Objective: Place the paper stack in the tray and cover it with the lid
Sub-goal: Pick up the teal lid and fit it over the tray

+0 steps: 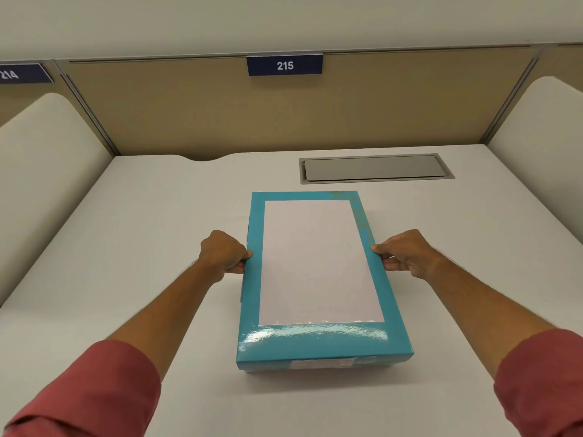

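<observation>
A teal lid with a large clear window sits over the tray in the middle of the desk. Through the window I see the white top sheet of the paper stack. The tray itself is almost wholly hidden under the lid; only a grey sliver shows at the left side. My left hand pinches the lid's left edge, thumb on top and fingers below. My right hand grips the right edge the same way. Both sleeves are red.
The white desk is walled by a tan back panel with a "215" label and white side dividers. A grey cable hatch lies flush in the desk just behind the lid.
</observation>
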Action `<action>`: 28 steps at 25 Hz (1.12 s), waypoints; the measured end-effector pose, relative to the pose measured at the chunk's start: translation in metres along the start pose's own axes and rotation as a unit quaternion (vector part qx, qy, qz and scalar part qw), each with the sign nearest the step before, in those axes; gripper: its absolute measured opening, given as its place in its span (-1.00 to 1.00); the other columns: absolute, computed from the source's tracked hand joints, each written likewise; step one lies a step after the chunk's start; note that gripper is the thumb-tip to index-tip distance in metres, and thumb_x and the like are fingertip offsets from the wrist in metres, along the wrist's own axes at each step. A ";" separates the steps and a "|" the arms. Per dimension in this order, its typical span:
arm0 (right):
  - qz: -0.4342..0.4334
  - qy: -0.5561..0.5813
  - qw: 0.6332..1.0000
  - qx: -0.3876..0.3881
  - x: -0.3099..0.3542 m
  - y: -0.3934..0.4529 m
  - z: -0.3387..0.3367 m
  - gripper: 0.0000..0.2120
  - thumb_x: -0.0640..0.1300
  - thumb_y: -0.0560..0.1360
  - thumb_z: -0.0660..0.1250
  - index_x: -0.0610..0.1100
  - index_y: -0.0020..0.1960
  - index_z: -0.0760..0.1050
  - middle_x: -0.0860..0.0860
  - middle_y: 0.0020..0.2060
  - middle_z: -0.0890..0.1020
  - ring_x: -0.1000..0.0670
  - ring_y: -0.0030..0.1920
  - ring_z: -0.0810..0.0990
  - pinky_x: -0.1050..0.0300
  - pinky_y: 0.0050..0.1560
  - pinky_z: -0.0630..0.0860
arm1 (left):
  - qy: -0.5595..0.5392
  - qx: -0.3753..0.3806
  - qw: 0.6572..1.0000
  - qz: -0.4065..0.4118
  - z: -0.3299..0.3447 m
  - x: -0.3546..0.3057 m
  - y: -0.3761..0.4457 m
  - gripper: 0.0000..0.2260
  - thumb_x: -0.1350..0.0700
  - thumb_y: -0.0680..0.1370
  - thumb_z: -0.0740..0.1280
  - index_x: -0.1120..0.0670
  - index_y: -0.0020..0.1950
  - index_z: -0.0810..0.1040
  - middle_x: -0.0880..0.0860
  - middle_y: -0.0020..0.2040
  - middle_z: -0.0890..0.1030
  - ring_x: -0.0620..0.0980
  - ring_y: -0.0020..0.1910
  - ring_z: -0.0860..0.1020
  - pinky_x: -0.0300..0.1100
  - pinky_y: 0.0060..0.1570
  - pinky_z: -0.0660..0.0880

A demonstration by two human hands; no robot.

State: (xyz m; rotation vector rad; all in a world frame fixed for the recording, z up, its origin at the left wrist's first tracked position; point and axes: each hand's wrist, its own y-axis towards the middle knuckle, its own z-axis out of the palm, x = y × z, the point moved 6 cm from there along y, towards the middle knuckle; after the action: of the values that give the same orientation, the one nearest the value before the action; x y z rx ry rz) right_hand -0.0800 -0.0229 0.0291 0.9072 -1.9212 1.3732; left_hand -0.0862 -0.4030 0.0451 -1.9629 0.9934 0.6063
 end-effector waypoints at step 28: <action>0.066 -0.051 0.996 0.009 -0.017 0.018 0.015 -0.68 -0.29 0.41 0.49 -0.42 0.09 0.52 -0.27 -0.06 0.67 -0.11 -0.25 0.68 0.10 -0.42 0.66 | 0.029 0.011 0.998 -0.051 0.026 0.031 0.024 -0.85 0.23 0.43 0.51 0.24 -0.15 0.57 0.15 -0.28 0.62 0.03 -0.42 0.63 -0.24 -0.51 0.57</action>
State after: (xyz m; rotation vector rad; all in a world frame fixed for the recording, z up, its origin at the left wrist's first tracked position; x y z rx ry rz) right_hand -0.0856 -0.0295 0.0014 0.8890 -2.0804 1.4470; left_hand -0.0896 -0.4020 -0.0018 -2.0074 0.9259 0.4813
